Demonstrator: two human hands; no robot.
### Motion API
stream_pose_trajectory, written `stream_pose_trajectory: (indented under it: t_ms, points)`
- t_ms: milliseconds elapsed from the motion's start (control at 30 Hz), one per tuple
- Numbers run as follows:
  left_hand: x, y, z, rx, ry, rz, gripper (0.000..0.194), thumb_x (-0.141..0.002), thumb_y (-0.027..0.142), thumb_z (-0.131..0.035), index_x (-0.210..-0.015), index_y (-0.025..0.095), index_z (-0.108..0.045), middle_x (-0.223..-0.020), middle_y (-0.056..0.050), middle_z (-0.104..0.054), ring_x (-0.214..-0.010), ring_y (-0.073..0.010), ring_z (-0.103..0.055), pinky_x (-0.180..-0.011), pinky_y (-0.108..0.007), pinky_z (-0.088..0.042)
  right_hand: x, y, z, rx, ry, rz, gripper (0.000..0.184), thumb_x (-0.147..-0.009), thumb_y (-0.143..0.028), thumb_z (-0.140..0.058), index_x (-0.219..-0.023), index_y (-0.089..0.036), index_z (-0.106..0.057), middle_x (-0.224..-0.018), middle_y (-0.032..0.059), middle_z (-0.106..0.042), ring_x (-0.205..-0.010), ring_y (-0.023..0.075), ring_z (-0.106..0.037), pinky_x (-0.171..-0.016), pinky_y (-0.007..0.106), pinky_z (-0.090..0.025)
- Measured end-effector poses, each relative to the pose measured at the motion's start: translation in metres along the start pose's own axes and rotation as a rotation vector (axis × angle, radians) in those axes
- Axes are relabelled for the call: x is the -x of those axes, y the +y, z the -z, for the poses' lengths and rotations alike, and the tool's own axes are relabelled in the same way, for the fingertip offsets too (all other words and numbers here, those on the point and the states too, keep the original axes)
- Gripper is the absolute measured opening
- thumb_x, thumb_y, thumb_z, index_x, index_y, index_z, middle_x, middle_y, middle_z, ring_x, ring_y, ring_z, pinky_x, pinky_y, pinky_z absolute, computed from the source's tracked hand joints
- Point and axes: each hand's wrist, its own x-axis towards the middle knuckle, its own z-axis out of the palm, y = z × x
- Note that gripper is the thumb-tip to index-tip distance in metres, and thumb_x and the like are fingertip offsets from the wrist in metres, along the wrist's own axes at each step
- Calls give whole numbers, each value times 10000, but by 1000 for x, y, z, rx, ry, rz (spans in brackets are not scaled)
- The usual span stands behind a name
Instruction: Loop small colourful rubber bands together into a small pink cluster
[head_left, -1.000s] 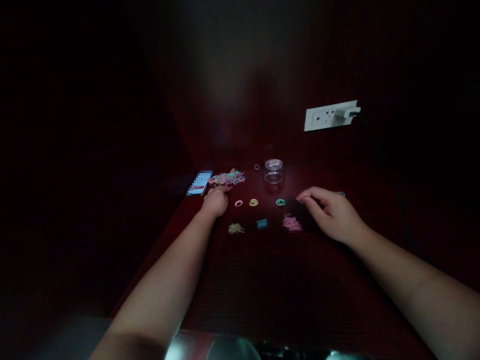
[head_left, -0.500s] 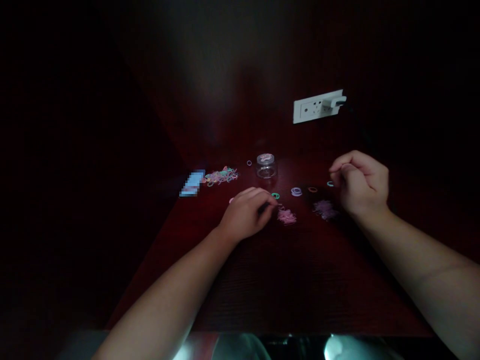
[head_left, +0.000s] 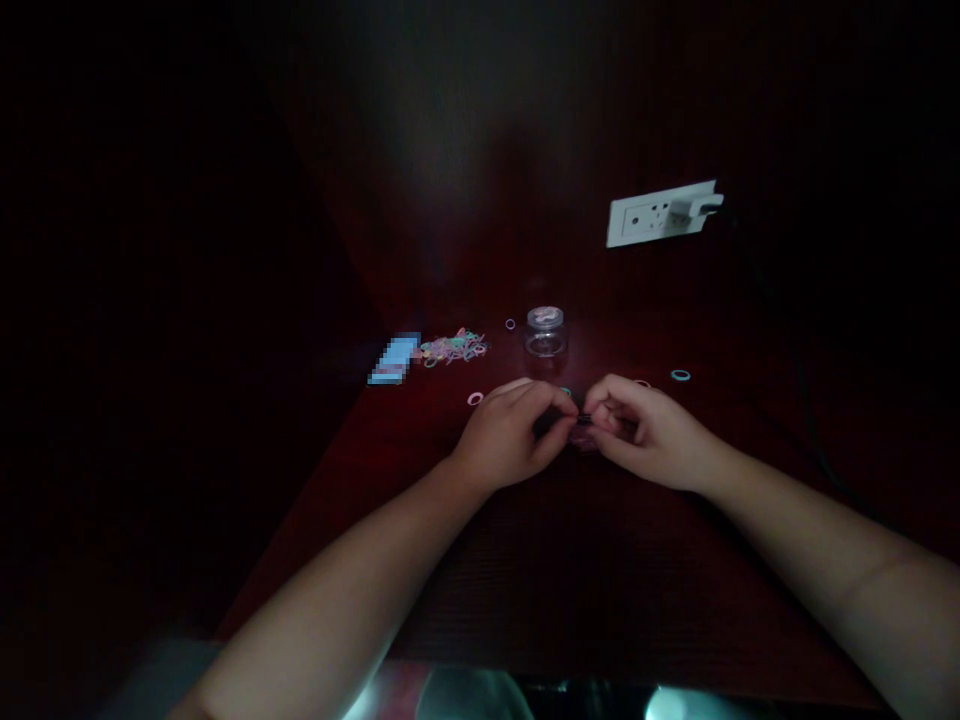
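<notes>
My left hand (head_left: 516, 435) is closed in a pinch, its thumb and forefinger pressed together over a small pink pile of rubber bands (head_left: 582, 440). Facing it, my right hand (head_left: 646, 430) pinches too, with its fingertips almost touching the left ones. A thin, dark strand that looks like a small rubber band (head_left: 585, 418) spans the gap between them. Behind the fingers a green ring band (head_left: 566, 392) shows in part. To the left lies a pale pink ring band (head_left: 475, 399), and to the right a turquoise one (head_left: 680, 375). My right hand hides the purple bands.
A clear lidded jar (head_left: 545, 335) stands towards the wall, with a purple ring (head_left: 510, 324) beside it. Mixed coloured bands (head_left: 456, 347) are heaped near a blurred phone-like rectangle (head_left: 394, 358). A socket plate (head_left: 660, 215) with a plug is on the wall; a dark cable (head_left: 806, 400) runs at right.
My right hand has come down and left to meet my left hand, uncovering the turquoise ring and covering the purple bands. My left hand stays pinched; the view has shifted slightly.
</notes>
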Motion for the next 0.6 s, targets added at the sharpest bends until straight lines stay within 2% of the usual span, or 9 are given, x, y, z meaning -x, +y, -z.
stream_pose_trajectory:
  t_ms: [267,600]
  points:
    - [0,1,-1,15,-7,-15,46,-906,221,-584,-949,214,-601,-918,-11,-708,-857,-157,-641,-820,-320,-517,-1,-6,5,21,8,33,102,-856,-219,-616,-859,-213,-514,-675,-37,-477,-569,105,-440,-503,234,-377]
    - [0,1,0,2,-46,12,60,-902,235,-584,-958,220,-602,-916,-8,-705,-856,-161,-636,-824,-321,-506,0,-2,8,95,14,29,82,-859,-193,-583,-807,-204,-521,-646,-32,-474,-567,108,-425,-506,233,-358]
